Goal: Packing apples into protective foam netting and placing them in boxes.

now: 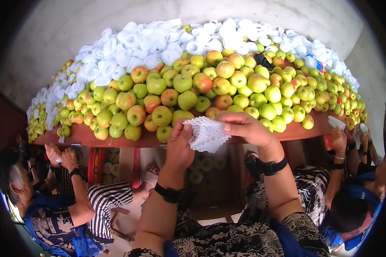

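A white foam net sleeve (209,135) is stretched between my hands, just above the table's front edge. My left hand (181,141) pinches its left side between thumb and fingers. At its upper right corner, my right hand (244,127) grips it the same way. No fruit can be made out inside the sleeve. Beyond my hands, green and red-blushed apples (182,83) are heaped across the brown table (148,136). More white foam net sleeves (128,48) lie piled on the apples towards the wall.
Below the table edge an open cardboard box (215,192) holds several wrapped fruits. A red carton (96,165) with fruits stands left of it. A black object (263,61) lies among the apples. One person (51,208) sits at the left; other people (350,199) sit at the right.
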`<state>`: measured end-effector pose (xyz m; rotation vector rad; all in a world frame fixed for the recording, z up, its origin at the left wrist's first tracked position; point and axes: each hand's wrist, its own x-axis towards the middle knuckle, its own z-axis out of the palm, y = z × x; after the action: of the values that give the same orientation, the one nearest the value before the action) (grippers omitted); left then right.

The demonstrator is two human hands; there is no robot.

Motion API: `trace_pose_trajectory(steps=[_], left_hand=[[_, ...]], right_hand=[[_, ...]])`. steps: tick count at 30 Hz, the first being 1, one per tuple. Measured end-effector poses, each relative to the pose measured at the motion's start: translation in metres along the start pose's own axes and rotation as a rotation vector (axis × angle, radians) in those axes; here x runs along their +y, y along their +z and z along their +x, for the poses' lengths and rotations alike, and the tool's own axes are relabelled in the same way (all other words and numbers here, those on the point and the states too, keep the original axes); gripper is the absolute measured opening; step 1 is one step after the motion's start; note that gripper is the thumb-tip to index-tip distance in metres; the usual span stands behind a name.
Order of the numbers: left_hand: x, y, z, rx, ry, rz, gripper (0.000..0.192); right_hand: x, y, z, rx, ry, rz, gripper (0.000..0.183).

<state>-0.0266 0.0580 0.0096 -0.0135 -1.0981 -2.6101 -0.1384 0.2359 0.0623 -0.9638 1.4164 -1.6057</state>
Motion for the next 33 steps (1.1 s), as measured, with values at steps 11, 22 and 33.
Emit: trace_pose_trajectory(steps=[11, 22, 33], left_hand=[[0.002, -0.015, -0.001, -0.164, -0.049, -0.044, 0.019], [0.02, -0.007, -0.006, -0.012, -0.473, 0.26, 0.026], [0.018, -0.003, -0.003, -0.097, -0.106, -0.265, 0.039]], right_hand=[[0.008, 0.011, 0.008, 0.109, 0.088, 0.02, 0.019], [0.016, 0.004, 0.008, 0.179, 0.006, 0.514, 0.02], [0.021, 0.005, 0.015, 0.21, -0.12, 0.051, 0.051]])
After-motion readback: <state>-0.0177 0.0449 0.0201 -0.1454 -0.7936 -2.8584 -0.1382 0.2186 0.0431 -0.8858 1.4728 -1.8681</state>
